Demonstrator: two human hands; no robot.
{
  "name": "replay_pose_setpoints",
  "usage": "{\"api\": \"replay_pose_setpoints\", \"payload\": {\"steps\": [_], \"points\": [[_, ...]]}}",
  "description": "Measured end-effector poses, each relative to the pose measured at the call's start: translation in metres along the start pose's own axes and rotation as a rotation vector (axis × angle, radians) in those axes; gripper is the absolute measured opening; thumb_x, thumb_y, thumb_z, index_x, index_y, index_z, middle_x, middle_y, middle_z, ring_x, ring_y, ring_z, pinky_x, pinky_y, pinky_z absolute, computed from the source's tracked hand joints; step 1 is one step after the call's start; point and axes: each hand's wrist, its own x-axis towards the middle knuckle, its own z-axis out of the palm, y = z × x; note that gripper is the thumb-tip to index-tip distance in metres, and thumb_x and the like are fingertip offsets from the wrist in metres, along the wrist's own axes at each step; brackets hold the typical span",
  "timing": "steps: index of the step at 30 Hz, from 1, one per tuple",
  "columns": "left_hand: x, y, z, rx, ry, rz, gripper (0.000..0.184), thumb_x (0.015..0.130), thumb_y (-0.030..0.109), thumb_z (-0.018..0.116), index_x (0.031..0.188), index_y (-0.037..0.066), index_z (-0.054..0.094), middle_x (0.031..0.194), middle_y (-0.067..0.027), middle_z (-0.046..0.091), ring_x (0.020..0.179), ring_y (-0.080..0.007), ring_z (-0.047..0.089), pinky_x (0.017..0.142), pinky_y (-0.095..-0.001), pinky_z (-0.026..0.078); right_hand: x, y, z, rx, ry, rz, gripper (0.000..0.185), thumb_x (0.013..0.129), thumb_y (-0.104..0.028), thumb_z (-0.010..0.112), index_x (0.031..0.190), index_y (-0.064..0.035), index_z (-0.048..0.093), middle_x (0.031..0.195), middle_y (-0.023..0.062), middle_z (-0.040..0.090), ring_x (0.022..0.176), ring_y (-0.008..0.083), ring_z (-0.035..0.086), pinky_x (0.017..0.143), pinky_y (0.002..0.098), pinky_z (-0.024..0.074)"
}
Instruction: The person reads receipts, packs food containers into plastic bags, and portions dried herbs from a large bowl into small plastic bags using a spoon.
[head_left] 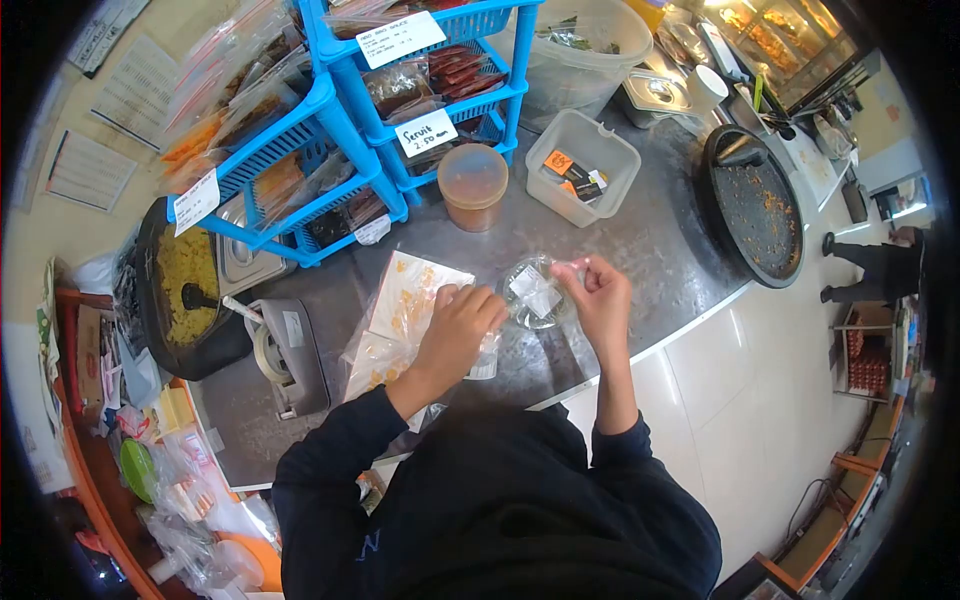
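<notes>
While your right hand [600, 300] pinches the edge of a labelled clear packet [536, 293] lying on the bench [660, 245], your left hand [458, 328], apart from it, curls over the orange-patterned paper [405, 290]; whether that one grips anything cannot be told. A lidded tub [472, 190] stands beyond.

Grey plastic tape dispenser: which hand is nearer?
Left. The left hand is right of the dispenser in view; the right hand is farther right, beyond the left.
</notes>
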Motion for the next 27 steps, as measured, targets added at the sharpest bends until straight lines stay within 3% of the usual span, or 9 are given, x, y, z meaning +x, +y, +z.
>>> {"api": "replay_pose_setpoints", "payload": {"steps": [5, 7, 8, 11, 17, 18, 20, 24, 27], "points": [[0.009, -0.008, -0.004, -0.426, 0.013, -0.151, 0.013, 0.082, 0.015, 0.061, 0.087, 0.004, 0.058, 0.087, -0.0057, 0.060, 0.085, -0.0183, 0.057, 0.079, -0.0321, 0.039, -0.008, -0.003, 0.000, 0.368, -0.366, 0.098, 0.022, 0.073, -0.022, 0.075, 0.084, -0.0046, 0.068, 0.052, -0.0004, 0.025, 0.048, 0.0069, 0.025, 0.044, 0.0274, 0.0198], [0.013, -0.009, -0.011, -0.772, -0.045, -0.312, 0.013, 0.085, 0.016, 0.060, 0.088, 0.003, 0.058, 0.087, -0.0063, 0.061, 0.087, -0.0158, 0.058, 0.079, -0.0304, 0.041, -0.009, -0.013, -0.001, 0.145, -0.457, -0.056, 0.020, 0.074, -0.022, 0.074, 0.087, -0.0075, 0.069, 0.051, -0.0008, 0.025, 0.048, 0.0068, 0.025, 0.044, 0.0274, 0.0198], [0.013, -0.015, -0.006, -0.893, -0.047, -0.278, 0.013, 0.087, 0.016, 0.058, 0.090, 0.003, 0.058, 0.087, -0.0052, 0.060, 0.089, -0.0138, 0.056, 0.079, -0.0272, 0.043, -0.007, -0.016, -0.001, 0.030, -0.502, -0.136, 0.019, 0.075, -0.022, 0.073, 0.089, -0.0089, 0.069, 0.051, -0.0011, 0.025, 0.048, 0.0067, 0.025, 0.044, 0.0274, 0.0198], [0.012, -0.016, -0.009, -1.066, -0.138, -0.419, 0.016, 0.086, 0.020, 0.059, 0.091, 0.005, 0.058, 0.085, -0.0050, 0.058, 0.087, -0.0154, 0.054, 0.080, -0.0288, 0.041, 0.003, -0.023, -0.001, 0.018, -0.564, -0.234, 0.018, 0.076, -0.023, 0.071, 0.088, -0.0103, 0.068, 0.050, -0.0010, 0.026, 0.048, 0.0074, 0.025, 0.044, 0.0281, 0.0212], [0.009, -0.018, -0.041, -0.693, -0.298, -0.159, 0.019, 0.082, 0.020, 0.064, 0.089, 0.006, 0.056, 0.080, -0.0034, 0.053, 0.089, -0.0149, 0.049, 0.085, -0.0309, 0.037, 0.013, -0.029, -0.011, 0.250, -0.818, -0.071, 0.015, 0.081, -0.019, 0.068, 0.082, -0.0053, 0.062, 0.054, -0.0053, 0.021, 0.051, 0.0058, 0.021, 0.046, 0.0254, 0.0184], [0.010, -0.016, -0.042, -0.664, -0.188, -0.098, 0.019, 0.080, 0.017, 0.066, 0.089, 0.006, 0.053, 0.082, -0.0039, 0.054, 0.088, -0.0159, 0.051, 0.081, -0.0305, 0.039, 0.012, -0.033, -0.008, 0.235, -0.796, -0.127, 0.015, 0.081, -0.018, 0.068, 0.083, -0.0048, 0.062, 0.054, -0.0055, 0.021, 0.051, 0.0055, 0.021, 0.046, 0.0251, 0.0184], [0.011, 0.001, -0.041, -0.814, -0.090, -0.205, 0.022, 0.079, 0.017, 0.067, 0.091, 0.007, 0.052, 0.081, -0.0049, 0.055, 0.085, -0.0172, 0.053, 0.078, -0.0301, 0.041, 0.003, -0.045, 0.002, 0.204, -0.748, -0.230, 0.014, 0.083, -0.017, 0.066, 0.083, -0.0039, 0.061, 0.054, -0.0060, 0.022, 0.051, 0.0050, 0.021, 0.045, 0.0244, 0.0184], [0.002, 0.000, -0.030, -0.917, 0.080, -0.342, 0.030, 0.077, 0.018, 0.069, 0.096, 0.006, 0.050, 0.079, -0.0073, 0.058, 0.077, -0.0184, 0.057, 0.071, -0.0297, 0.044, -0.006, -0.052, 0.017, 0.164, -0.690, -0.214, 0.017, 0.082, -0.022, 0.065, 0.083, -0.0056, 0.061, 0.050, 0.0003, 0.026, 0.047, 0.0093, 0.025, 0.045, 0.0295, 0.0241], [-0.003, -0.005, -0.038, -0.827, 0.007, -0.316, 0.025, 0.079, 0.016, 0.067, 0.094, 0.003, 0.052, 0.078, -0.0087, 0.059, 0.073, -0.0177, 0.059, 0.070, -0.0296, 0.044, 0.001, -0.049, 0.012, 0.206, -0.797, -0.191, 0.018, 0.084, -0.022, 0.064, 0.084, -0.0047, 0.059, 0.051, 0.0004, 0.025, 0.048, 0.0092, 0.024, 0.045, 0.0292, 0.0242]]}}
